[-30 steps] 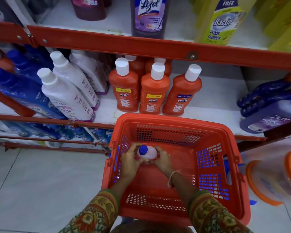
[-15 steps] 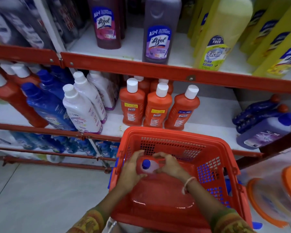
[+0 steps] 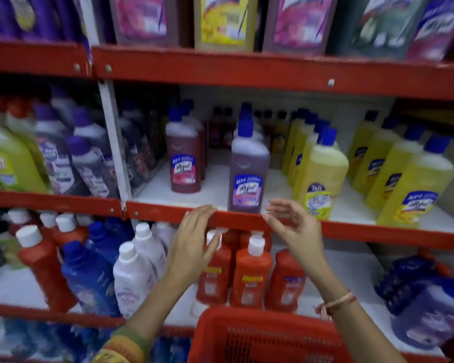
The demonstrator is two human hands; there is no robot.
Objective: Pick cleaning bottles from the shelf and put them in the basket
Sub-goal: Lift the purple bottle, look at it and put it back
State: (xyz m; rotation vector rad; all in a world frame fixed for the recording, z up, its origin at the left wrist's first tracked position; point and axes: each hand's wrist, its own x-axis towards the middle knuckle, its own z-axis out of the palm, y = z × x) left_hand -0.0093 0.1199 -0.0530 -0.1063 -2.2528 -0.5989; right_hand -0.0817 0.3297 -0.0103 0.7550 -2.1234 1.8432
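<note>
A purple cleaning bottle (image 3: 248, 169) with a blue cap stands at the front of the middle shelf. My left hand (image 3: 192, 244) and my right hand (image 3: 294, 229) are raised on either side just below it, over the red shelf edge (image 3: 236, 220). Both hands are empty with fingers apart. The red basket (image 3: 268, 336) shows only its far rim at the bottom. What lies inside it is hidden.
A dark red bottle (image 3: 185, 161) stands left of the purple one and yellow bottles (image 3: 320, 179) to its right. Orange bottles (image 3: 250, 276), white bottles (image 3: 133, 276) and blue bottles (image 3: 88, 279) fill the shelf below. Larger bottles line the top shelf.
Both hands let go of the bottle in the basket and rose to the middle shelf. The view tilted up, so the basket dropped to the bottom edge.
</note>
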